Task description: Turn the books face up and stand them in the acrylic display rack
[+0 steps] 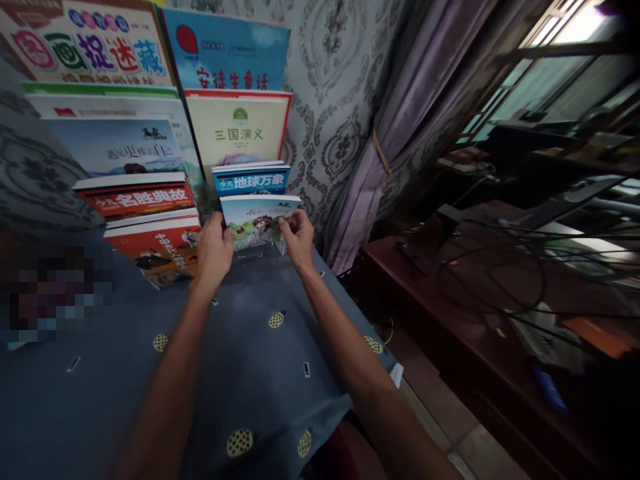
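Note:
A thin picture-covered book [250,223], with a figure on a green field, stands upright and leans back at the front of the right column of books. My left hand [216,247] is closed at its left edge. At the right edge, my right hand [299,238] pinches it with thumb and fingers. Directly behind stands a blue-titled book [255,180], then a cream book with a red border [240,130]. To the left of my left hand are an orange-red book [155,247] and a red-titled book [140,198]. Part of a clear stand [257,255] shows below the held book.
A dark blue tablecloth [260,360] with pineapple prints covers the table. Patterned wallpaper [325,87] and a tied purple curtain [387,140] are behind. Rightward, a reddish-brown wooden surface [415,293] carries tangled black cables [500,260]. A blurred-out patch lies at left.

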The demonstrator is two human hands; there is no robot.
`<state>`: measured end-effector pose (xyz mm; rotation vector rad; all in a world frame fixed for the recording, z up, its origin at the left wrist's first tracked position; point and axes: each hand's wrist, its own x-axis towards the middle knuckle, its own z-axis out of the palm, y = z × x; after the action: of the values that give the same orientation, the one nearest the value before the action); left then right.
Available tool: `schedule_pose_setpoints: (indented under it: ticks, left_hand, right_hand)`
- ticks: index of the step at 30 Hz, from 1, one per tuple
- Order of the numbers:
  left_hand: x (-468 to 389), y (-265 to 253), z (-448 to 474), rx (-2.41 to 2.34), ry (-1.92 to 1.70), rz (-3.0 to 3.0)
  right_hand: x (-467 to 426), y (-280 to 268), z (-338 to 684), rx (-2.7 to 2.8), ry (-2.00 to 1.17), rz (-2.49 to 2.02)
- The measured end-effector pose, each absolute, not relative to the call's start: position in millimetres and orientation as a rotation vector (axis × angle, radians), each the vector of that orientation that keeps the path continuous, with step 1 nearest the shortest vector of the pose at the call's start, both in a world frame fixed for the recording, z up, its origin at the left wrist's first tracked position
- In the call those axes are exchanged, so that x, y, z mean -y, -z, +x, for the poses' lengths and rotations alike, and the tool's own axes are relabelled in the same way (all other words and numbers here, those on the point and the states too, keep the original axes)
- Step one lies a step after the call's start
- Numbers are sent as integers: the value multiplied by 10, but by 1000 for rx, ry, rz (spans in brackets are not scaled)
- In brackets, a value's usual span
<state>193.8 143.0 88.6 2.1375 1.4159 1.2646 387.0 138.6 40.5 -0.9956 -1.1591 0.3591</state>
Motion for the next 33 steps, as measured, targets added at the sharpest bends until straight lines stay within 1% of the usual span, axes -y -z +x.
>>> schedule_pose_setpoints:
  ticks: [10,18,26,33]
  left_hand:
    - [-1488,-635,2011,-1612,-1188,2222]
    - [-1147,-234,2223,-1687,-1194,2126]
    - [-897,-202,2223,-1774,-726,2367]
    - [-877,-246,2213,-1779,-578,2441]
  right_hand:
    - [-1437,-182,3893,1149,-383,-1089]
    - [-1423,-32,3906,1143,-452,-1125]
    - [-1311,29,3773,1158,-404,-1183]
    - [-1217,113,3665,1279,-235,-1281]
